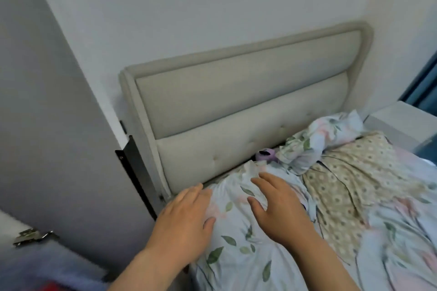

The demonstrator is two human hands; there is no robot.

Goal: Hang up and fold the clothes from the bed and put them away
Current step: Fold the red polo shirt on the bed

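Room: bedroom corner, with a pale wall (189,7) behind a padded beige headboard (236,101) that fills the middle of the frame.
Bed surface: a leaf-printed floral cover (236,255), rumpled, lies across the lower centre and right.
Left hand (184,217): lower centre, palm down, fingers straight and close together, at the left border of the floral cover. It grasps nothing.
Right hand (279,208): just right of the other, palm down, fingers spread and relaxed on the cover. Nothing is held.
Clothes: a beige dotted cloth (343,184) lies wrinkled at centre right, near the right hand but apart from it. A crumpled floral bundle (319,139) sits against the headboard above it. Whether these are garments or bedding, I cannot tell.
Small item: a purple thing (264,155) sits between the bundle and the headboard, half hidden.
Step, as I judge: feeling or smoothing near the headboard, with no garment taken yet.
Risk one: if the hands drag the cover, the dotted cloth can slide and crease more, and the purple thing can drop behind the mattress.
Risk two: a printed garment may be confused with the same-patterned bedding and left behind.
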